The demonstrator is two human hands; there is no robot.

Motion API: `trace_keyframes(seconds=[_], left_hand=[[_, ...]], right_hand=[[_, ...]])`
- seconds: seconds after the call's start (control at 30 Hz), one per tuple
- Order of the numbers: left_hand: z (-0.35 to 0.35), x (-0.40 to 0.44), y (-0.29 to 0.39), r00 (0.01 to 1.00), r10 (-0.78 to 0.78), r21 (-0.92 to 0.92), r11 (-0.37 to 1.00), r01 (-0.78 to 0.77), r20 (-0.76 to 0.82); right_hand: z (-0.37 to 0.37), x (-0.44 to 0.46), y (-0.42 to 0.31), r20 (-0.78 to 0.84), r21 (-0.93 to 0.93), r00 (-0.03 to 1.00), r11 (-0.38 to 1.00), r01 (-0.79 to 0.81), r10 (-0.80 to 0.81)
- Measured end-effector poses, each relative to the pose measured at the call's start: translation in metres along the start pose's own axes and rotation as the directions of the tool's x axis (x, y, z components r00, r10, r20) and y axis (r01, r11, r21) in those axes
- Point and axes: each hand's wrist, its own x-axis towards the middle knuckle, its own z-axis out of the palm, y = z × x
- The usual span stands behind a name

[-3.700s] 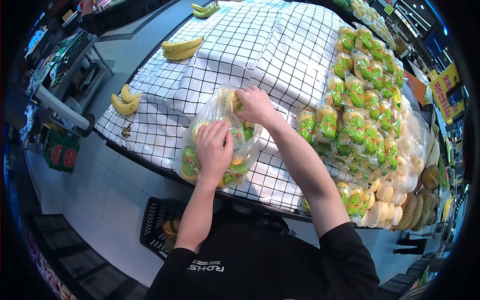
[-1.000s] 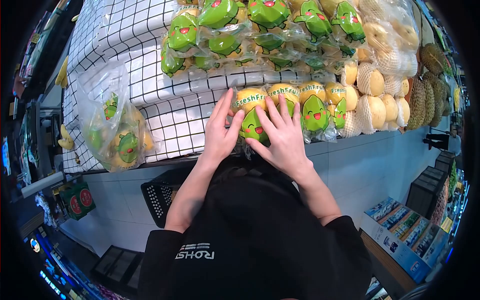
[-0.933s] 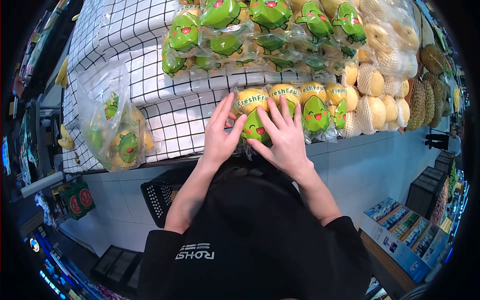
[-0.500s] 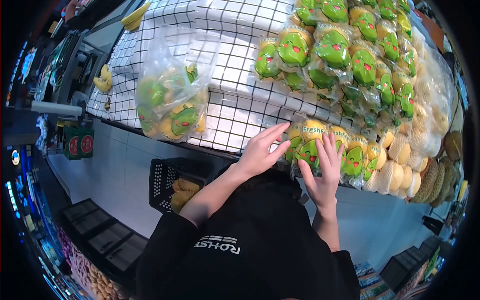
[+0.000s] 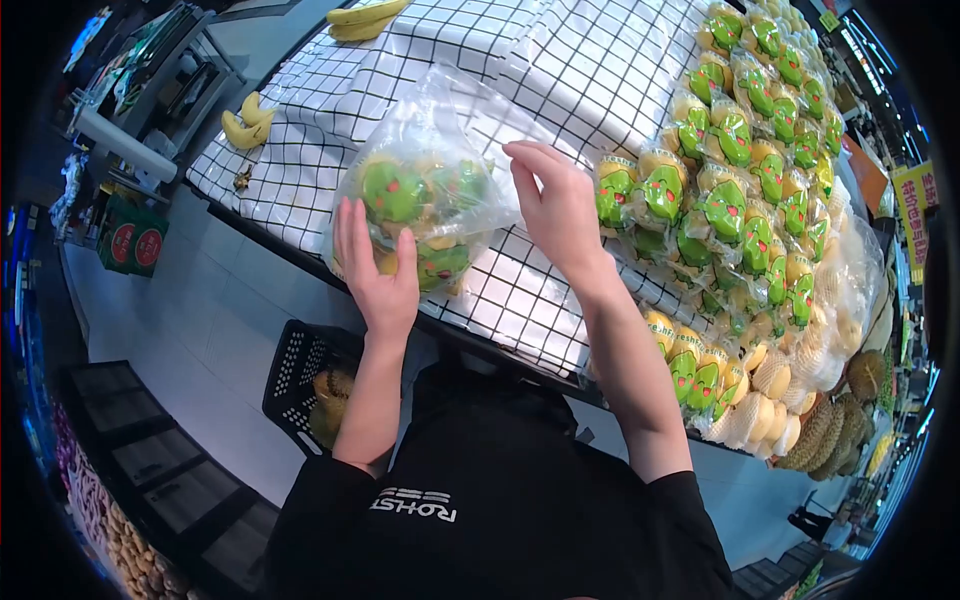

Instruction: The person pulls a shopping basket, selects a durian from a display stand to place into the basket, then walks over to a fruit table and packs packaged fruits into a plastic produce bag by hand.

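A large clear plastic bag point(image 5: 425, 185) lies near the front edge of the checked cloth, with several yellow fruits in green-printed wrappers inside. My left hand point(image 5: 378, 275) rests against its lower left side, fingers spread. At the bag's right edge is my right hand point(image 5: 555, 205), its fingers bent and held apart from the thumb, with nothing visible between them. Right of my right hand, many wrapped fruit packs point(image 5: 725, 210) are stacked in rows. A shorter row of the same packs point(image 5: 690, 365) sits at the front edge.
Bananas point(image 5: 365, 20) lie at the back left, and more bananas point(image 5: 248, 122) at the left edge. Net-wrapped fruits point(image 5: 765, 420) and durians point(image 5: 825, 435) are on the right. A black basket point(image 5: 290, 375) holding brownish fruit stands on the floor below the table edge.
The view has turned left. Both hands have left the front row of wrapped packs and are now at the large bag, the left touching it and the right beside its edge.
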Motion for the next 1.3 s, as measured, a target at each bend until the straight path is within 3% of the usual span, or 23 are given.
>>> trace_keyframes(seconds=[0.07, 0.13, 0.17, 0.2, 0.27, 0.3, 0.37, 0.4, 0.47, 0.5, 0.57, 0.6, 0.67, 0.7, 0.87, 0.97, 1.0, 1.07, 1.1, 1.13, 1.2, 1.23, 1.3], left_hand=[[0.009, 0.002, -0.015, 0.982, -0.151, -0.093, 0.982, 0.162, 0.11], [0.015, -0.003, -0.024, 0.981, -0.129, 0.024, 0.992, 0.127, 0.143], [0.016, -0.006, -0.028, 0.983, -0.104, 0.056, 0.994, 0.096, 0.15], [0.016, -0.006, -0.029, 0.984, -0.093, 0.066, 0.994, 0.084, 0.154], [0.015, -0.006, -0.03, 0.984, -0.072, 0.061, 0.996, 0.063, 0.161], [0.014, -0.006, -0.031, 0.984, -0.077, 0.065, 0.996, 0.068, 0.158], [0.013, -0.005, -0.031, 0.982, -0.048, 0.003, 0.999, 0.048, 0.182], [0.012, -0.005, -0.032, 0.983, -0.047, 0.004, 0.999, 0.048, 0.179], [0.011, -0.008, -0.036, 0.974, -0.023, 0.048, 0.999, 0.012, 0.226], [0.011, -0.008, -0.037, 0.974, -0.021, 0.013, 1.0, 0.018, 0.224], [0.008, -0.01, -0.043, 0.975, -0.012, -0.037, 0.999, 0.021, 0.224], [0.007, -0.012, -0.045, 0.973, -0.003, -0.081, 0.996, 0.023, 0.233], [0.005, -0.01, -0.045, 0.974, 0.002, -0.094, 0.995, 0.019, 0.226], [0.006, -0.01, -0.044, 0.976, 0.011, -0.104, 0.994, 0.012, 0.218], [0.007, -0.009, -0.045, 0.974, 0.011, -0.096, 0.995, 0.011, 0.226], [0.005, -0.007, -0.043, 0.978, 0.01, -0.115, 0.993, 0.014, 0.209], [0.005, -0.007, -0.042, 0.98, 0.016, -0.134, 0.991, 0.01, 0.197], [0.008, -0.01, -0.045, 0.983, 0.012, -0.146, 0.989, 0.015, 0.181], [0.008, -0.011, -0.047, 0.986, 0.017, -0.163, 0.987, 0.01, 0.164], [0.009, -0.012, -0.047, 0.985, 0.018, -0.16, 0.987, 0.009, 0.171], [0.008, -0.014, -0.048, 0.986, 0.033, -0.176, 0.984, -0.003, 0.163], [0.009, -0.015, -0.05, 0.986, 0.041, -0.184, 0.983, -0.01, 0.161], [0.01, -0.016, -0.051, 0.986, 0.048, -0.177, 0.984, -0.019, 0.16]], right_hand=[[0.019, 0.02, 0.012, 0.059, -0.028, 0.998, 0.999, -0.019, 0.021], [0.032, 0.037, 0.012, 0.442, -0.28, 0.879, 0.958, -0.053, 0.178], [0.037, 0.042, 0.011, 0.51, -0.322, 0.831, 0.945, -0.053, 0.221], [0.044, 0.044, 0.013, 0.519, -0.321, 0.828, 0.946, -0.042, 0.213], [0.058, 0.045, 0.022, 0.542, -0.113, 0.833, 0.972, 0.205, -0.113], [0.061, 0.049, 0.013, 0.546, -0.109, 0.83, 0.972, 0.207, -0.116], [0.059, 0.058, -0.013, 0.605, -0.243, 0.784, 0.97, 0.014, 0.141], [0.06, 0.061, -0.018, 0.605, -0.243, 0.784, 0.97, 0.016, 0.138], [0.062, 0.066, -0.025, 0.539, -0.262, 0.75, 0.923, -0.284, 0.384], [0.063, 0.065, -0.017, 0.538, -0.265, 0.751, 0.923, -0.281, 0.383], [0.065, 0.054, 0.018, 0.441, -0.084, 0.861, 0.967, -0.241, 0.253], [0.066, 0.05, 0.032, 0.445, -0.089, 0.859, 0.967, -0.239, 0.253], [0.068, 0.047, 0.052, 0.496, 0.143, 0.861, 0.967, -0.209, 0.112], [0.068, 0.049, 0.05, 0.497, 0.061, 0.863, 0.989, -0.136, 0.088], [0.077, 0.06, 0.017, 0.494, 0.037, 0.866, 0.994, -0.099, 0.068], [0.075, 0.067, -0.012, 0.467, 0.208, 0.876, 0.948, -0.24, 0.119], [0.075, 0.07, -0.023, 0.475, 0.207, 0.872, 0.948, -0.243, 0.12], [0.075, 0.073, -0.047, 0.612, -0.204, 0.761, 0.973, -0.109, 0.214], [0.077, 0.072, -0.054, 0.656, -0.324, 0.727, 0.946, 0.026, 0.204], [0.081, 0.068, -0.054, 0.655, -0.321, 0.727, 0.947, 0.018, 0.208], [0.091, 0.056, -0.051, 0.675, -0.402, 0.728, 0.886, 0.23, 0.117], [0.093, 0.051, -0.051, 0.643, -0.341, 0.766, 0.899, 0.274, 0.01], [0.088, 0.053, -0.057, 0.675, -0.331, 0.732, 0.924, 0.19, 0.092]])
